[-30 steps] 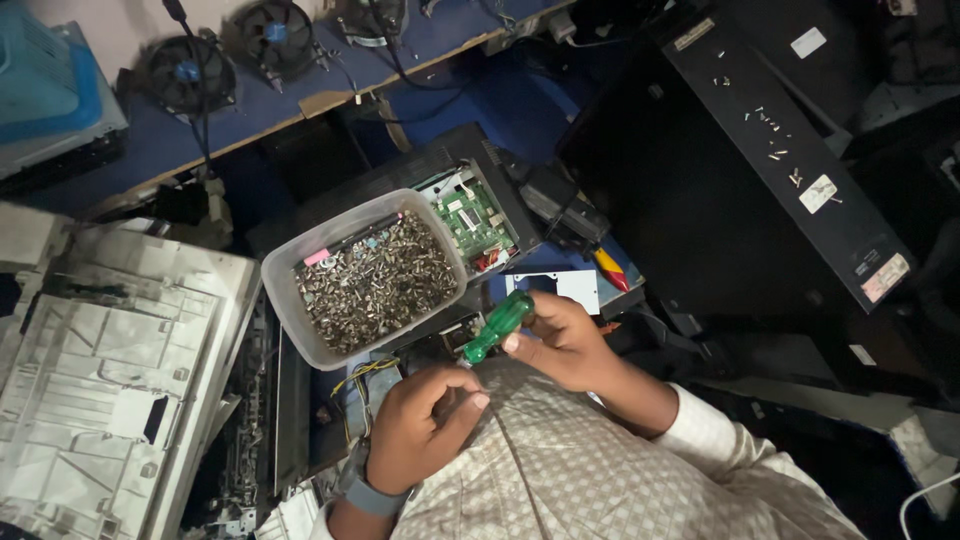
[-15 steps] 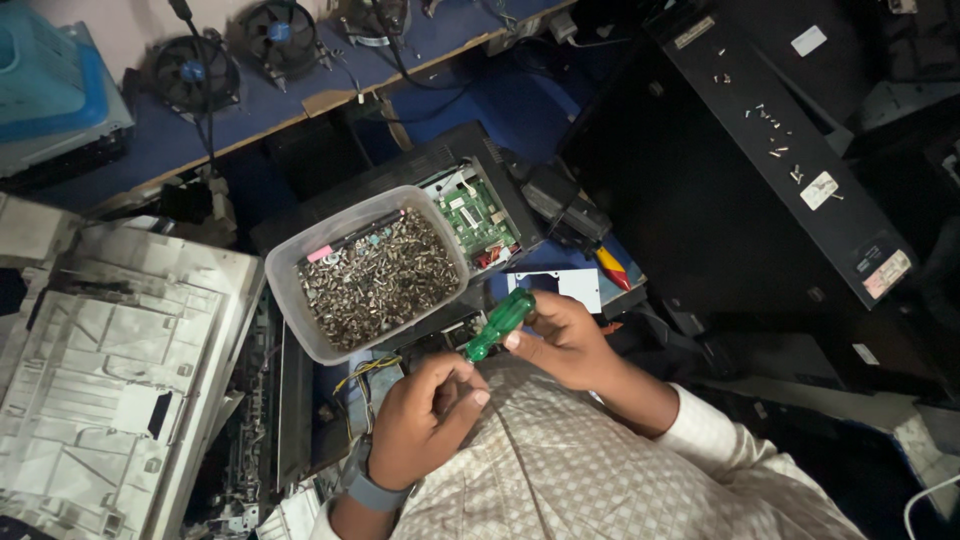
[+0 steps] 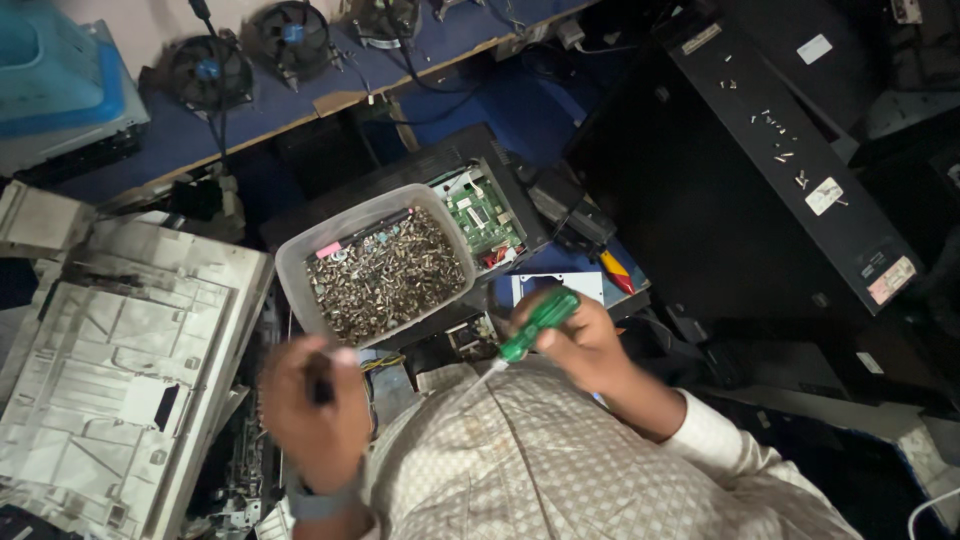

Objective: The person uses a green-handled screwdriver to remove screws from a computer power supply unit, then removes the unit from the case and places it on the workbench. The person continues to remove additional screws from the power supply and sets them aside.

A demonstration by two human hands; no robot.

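Head view: grey panel (image 3: 120, 370) lies left of the grip. Clear tub of screws (image 3: 385, 272) sits just above both hands. Right hand (image 3: 585, 340) clasps green screwdriver (image 3: 535, 322), tip down-left. Left hand (image 3: 315, 410) is blurred, pinching something dark. Judged: mid-unscrewing; steady tip placement needed.

Blue bench (image 3: 300, 105): three black fans (image 3: 207, 72) along edge, cables, translucent blue box (image 3: 50, 60).

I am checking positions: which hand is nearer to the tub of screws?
Left. The left hand is just below the tub of screws, blurred; the right hand, holding the green screwdriver, is farther to its right.
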